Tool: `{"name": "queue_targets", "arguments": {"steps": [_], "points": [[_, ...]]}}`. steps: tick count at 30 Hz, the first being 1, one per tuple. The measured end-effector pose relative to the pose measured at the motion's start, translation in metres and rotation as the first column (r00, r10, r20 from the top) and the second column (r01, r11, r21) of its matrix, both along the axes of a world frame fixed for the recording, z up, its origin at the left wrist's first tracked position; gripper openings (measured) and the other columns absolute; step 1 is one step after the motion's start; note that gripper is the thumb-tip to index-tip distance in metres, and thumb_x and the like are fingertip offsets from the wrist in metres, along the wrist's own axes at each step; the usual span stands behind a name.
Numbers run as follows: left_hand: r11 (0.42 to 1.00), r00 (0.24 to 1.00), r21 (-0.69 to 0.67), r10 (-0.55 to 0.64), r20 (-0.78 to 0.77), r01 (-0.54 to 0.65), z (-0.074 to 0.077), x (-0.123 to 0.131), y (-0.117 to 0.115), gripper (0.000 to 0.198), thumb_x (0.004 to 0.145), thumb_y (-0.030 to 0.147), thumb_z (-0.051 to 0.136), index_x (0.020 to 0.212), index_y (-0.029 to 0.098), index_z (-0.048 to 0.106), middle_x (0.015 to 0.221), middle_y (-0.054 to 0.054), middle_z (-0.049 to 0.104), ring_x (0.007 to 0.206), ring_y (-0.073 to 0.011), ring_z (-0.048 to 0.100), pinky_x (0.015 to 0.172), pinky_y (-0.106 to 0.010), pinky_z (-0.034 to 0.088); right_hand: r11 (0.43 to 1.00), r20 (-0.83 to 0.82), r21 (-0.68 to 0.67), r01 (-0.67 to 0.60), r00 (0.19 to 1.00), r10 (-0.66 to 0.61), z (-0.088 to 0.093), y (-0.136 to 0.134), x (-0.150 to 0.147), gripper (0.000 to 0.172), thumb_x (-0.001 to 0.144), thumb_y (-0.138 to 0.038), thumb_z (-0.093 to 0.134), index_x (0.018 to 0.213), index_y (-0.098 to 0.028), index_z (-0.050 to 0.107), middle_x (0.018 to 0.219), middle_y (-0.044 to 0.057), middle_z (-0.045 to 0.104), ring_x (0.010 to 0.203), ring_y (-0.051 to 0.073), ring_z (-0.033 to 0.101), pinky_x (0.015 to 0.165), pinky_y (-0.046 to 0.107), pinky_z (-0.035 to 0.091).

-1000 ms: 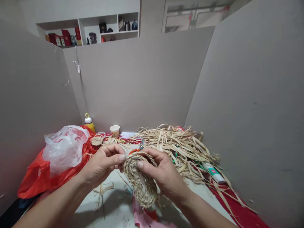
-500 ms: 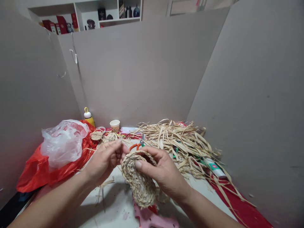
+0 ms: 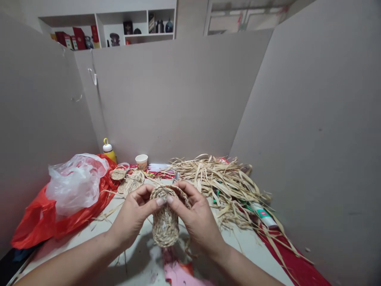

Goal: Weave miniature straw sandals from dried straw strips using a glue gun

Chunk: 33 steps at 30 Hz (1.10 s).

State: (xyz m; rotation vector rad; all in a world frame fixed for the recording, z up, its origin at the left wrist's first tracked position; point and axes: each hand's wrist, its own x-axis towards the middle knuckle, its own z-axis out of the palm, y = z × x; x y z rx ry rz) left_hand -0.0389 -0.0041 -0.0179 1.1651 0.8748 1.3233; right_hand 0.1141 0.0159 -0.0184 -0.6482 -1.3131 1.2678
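Observation:
A woven straw sole [image 3: 165, 228], made of coiled braid, is held up in front of me above the table. My left hand [image 3: 133, 212] pinches its upper left edge, thumb on the near face and fingers behind. On the upper right, my right hand [image 3: 198, 214] grips it the same way, with a loop of braid bending round under its fingers. Both thumbs nearly meet on the piece. Below it lies a pink glue gun [image 3: 178, 270], partly hidden by the piece. Scissors [image 3: 176, 177] lie behind my hands, mostly covered.
Dry straw strips [image 3: 214, 174] are heaped at the back right, beside a white-and-green tube [image 3: 264, 215]. Red and clear plastic bags [image 3: 74, 186] fill the left. More woven pieces [image 3: 131, 182], a paper cup [image 3: 141, 162] and a yellow bottle [image 3: 109, 152] stand along the back. Grey partitions [image 3: 166, 95] enclose the table.
My left hand, earlier beside the piece with fingers apart from it, now grips its left edge. The woven piece has turned more upright and shifted slightly left.

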Motion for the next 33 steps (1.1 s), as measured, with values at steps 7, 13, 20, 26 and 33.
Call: {"name": "queue_targets", "arguments": {"steps": [7,13,20,26,33], "points": [[0.998,0.995,-0.050,0.037,0.096,-0.032,0.008,-0.006,-0.002,0.013,0.077,0.026,0.074,0.084,0.019,0.064,0.079,0.001,0.064,0.072,-0.0112,0.056,0.069,-0.024,0.044,0.994,0.027,0.100,-0.041,0.999,0.038,-0.002,0.001,0.006,0.022,0.084,-0.036,0.065,0.104,-0.026,0.066,0.099,0.001,0.068,0.085,0.016,0.061,0.073,0.026,0.052],[0.997,0.987,-0.080,0.017,0.162,-0.004,0.017,-0.003,-0.005,0.012,0.076,0.021,0.072,0.081,0.017,0.063,0.077,0.000,0.065,0.070,-0.0117,0.058,0.068,-0.023,0.046,0.988,0.019,0.093,0.125,0.992,-0.127,-0.003,0.003,0.006,0.010,0.082,-0.033,0.068,0.082,-0.024,0.073,0.066,-0.003,0.065,0.060,0.011,0.058,0.058,0.022,0.052],[0.996,0.984,-0.085,0.032,0.174,-0.017,0.015,-0.002,-0.003,0.013,0.079,0.021,0.069,0.088,0.018,0.059,0.076,0.001,0.063,0.067,-0.0117,0.058,0.066,-0.024,0.047,0.984,0.035,0.079,0.162,0.986,-0.165,0.001,-0.003,0.003,0.011,0.075,-0.028,0.073,0.083,-0.021,0.070,0.068,-0.001,0.066,0.057,0.012,0.057,0.054,0.023,0.050],[0.995,0.980,-0.095,0.051,0.193,-0.033,0.013,-0.002,-0.003,0.014,0.080,0.020,0.068,0.086,0.019,0.056,0.071,0.004,0.056,0.062,-0.0095,0.053,0.062,-0.022,0.044,0.963,0.143,0.178,0.203,0.963,-0.229,0.000,-0.004,0.005,0.017,0.083,-0.032,0.065,0.072,-0.019,0.067,0.059,-0.001,0.062,0.054,0.012,0.055,0.052,0.023,0.046],[0.996,0.982,-0.081,0.050,0.180,-0.036,0.011,-0.001,-0.004,0.009,0.082,0.021,0.066,0.088,0.018,0.059,0.076,0.002,0.062,0.066,-0.0102,0.056,0.065,-0.022,0.046,0.975,0.163,0.163,0.148,0.971,-0.175,0.002,-0.004,0.002,0.014,0.080,-0.029,0.068,0.072,-0.019,0.065,0.058,-0.003,0.060,0.051,0.010,0.052,0.047,0.021,0.042]]}}
